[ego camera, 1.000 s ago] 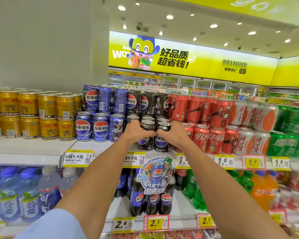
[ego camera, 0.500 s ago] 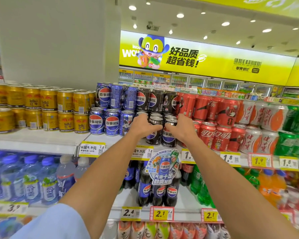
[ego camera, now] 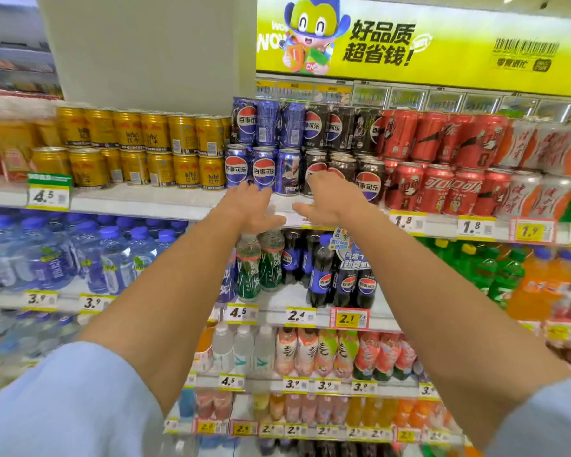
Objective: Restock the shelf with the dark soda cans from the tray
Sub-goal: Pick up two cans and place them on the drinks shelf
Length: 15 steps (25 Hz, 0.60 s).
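Note:
Dark soda cans (ego camera: 370,179) stand in two stacked rows on the top shelf (ego camera: 165,199), between blue cans and red cans. My left hand (ego camera: 251,206) is in front of the shelf edge, below the blue cans, fingers apart and holding nothing. My right hand (ego camera: 330,199) is just in front of the lower dark cans, fingers spread, also with nothing in it; it covers part of the front cans. No tray is in view.
Gold cans (ego camera: 152,150) fill the shelf to the left, blue cans (ego camera: 264,166) next to the dark ones, red cans (ego camera: 439,179) to the right. Water bottles (ego camera: 63,258) and dark soda bottles (ego camera: 340,278) stand on the shelf below. Price tags line the shelf edges.
Both hands have let go of the dark cans and pulled back and down from the shelf, fingers now apart. The camera has tilted down and to the left.

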Motion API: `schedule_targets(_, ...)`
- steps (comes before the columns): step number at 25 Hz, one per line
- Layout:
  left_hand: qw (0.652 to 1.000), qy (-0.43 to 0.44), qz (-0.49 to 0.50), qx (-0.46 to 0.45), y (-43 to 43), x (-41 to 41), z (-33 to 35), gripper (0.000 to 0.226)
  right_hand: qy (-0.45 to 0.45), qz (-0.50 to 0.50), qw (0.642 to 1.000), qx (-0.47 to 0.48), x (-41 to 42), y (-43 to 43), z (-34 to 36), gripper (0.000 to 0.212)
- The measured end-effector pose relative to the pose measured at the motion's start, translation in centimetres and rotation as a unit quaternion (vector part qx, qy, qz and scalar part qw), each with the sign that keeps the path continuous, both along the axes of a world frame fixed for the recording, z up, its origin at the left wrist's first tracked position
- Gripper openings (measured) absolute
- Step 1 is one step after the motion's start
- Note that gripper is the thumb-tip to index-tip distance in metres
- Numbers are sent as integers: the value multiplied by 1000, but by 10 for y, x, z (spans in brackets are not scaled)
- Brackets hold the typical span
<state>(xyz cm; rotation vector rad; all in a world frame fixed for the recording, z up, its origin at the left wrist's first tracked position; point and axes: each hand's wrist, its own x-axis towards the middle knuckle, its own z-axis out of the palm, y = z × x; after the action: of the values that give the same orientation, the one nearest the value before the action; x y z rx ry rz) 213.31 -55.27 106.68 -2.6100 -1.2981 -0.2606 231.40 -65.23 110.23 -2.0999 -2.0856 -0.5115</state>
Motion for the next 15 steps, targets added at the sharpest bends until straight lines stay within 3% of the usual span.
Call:
schedule_targets(4,999,21,-39,-6,-27,-58,-32,89,-8,-13,1000,-14,-52,-25,-36,79)
schedule_targets(8,997,16,-73,-33,-51,-128,-74,78,38,-36,998,-35,-122,-48,-83,65)
schedule_targets(15,992,37,-43,-115,-78,-219,-161,71,69,-55,987,-137,-219,-64,-180,68)
